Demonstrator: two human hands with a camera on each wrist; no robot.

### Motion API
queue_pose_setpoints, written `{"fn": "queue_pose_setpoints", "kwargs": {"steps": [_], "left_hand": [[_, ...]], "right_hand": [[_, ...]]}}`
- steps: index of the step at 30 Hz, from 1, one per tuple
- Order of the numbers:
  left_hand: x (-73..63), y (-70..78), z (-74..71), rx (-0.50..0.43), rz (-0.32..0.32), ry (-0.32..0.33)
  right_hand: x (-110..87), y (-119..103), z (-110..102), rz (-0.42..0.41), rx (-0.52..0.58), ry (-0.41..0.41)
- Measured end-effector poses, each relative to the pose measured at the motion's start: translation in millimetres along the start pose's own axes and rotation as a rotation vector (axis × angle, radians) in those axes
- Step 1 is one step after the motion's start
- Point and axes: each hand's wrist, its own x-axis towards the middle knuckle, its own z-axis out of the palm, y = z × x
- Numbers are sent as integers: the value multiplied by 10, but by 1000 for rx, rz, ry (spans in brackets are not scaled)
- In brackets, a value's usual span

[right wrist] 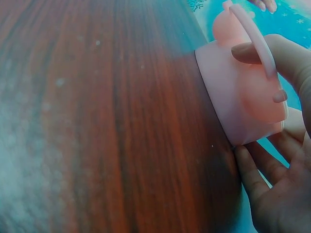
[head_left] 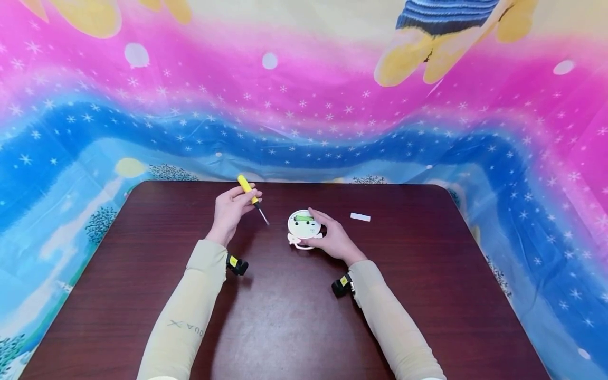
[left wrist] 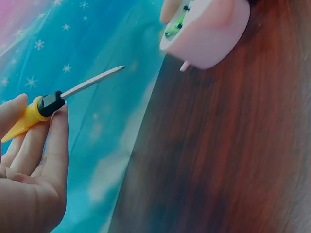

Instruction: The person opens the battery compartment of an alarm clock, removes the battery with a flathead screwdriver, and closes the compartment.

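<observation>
My left hand (head_left: 230, 211) pinches a screwdriver (head_left: 247, 189) by its yellow and black handle, with the bare metal shaft slanting down toward the right. In the left wrist view the shaft's tip stands apart from a small pink alarm clock (left wrist: 214, 36). The clock lies with its white back up on the table, and a green battery (head_left: 304, 218) shows in the open slot there. Around the clock's right side, my right hand (head_left: 334, 237) grips it between thumb and fingers. In the right wrist view, the thumb lies by the clock's curved handle (right wrist: 252, 36).
A small white strip, looking like a battery cover (head_left: 360, 217), lies on the dark wooden table (head_left: 285, 327) to the right of the clock. A colourful printed cloth (head_left: 304, 116) hangs close behind the table's far edge and around its sides.
</observation>
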Motion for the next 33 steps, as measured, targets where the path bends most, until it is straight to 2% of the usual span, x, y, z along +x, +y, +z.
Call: {"fn": "queue_pose_setpoints", "kwargs": {"steps": [8, 15, 19, 25, 33], "left_hand": [[62, 141, -217, 64, 25, 33], [108, 295, -497, 155, 5, 134], [122, 348, -648, 192, -12, 160], [105, 340, -826, 197, -50, 181], [90, 250, -1077, 385, -129, 180]], "right_hand": [[-7, -14, -3, 2, -12, -3], [-13, -45, -6, -5, -11, -10], [-16, -52, -8, -16, -21, -14], [-14, -59, -10, -20, -28, -5], [-28, -63, -4, -17, -30, -1]]}}
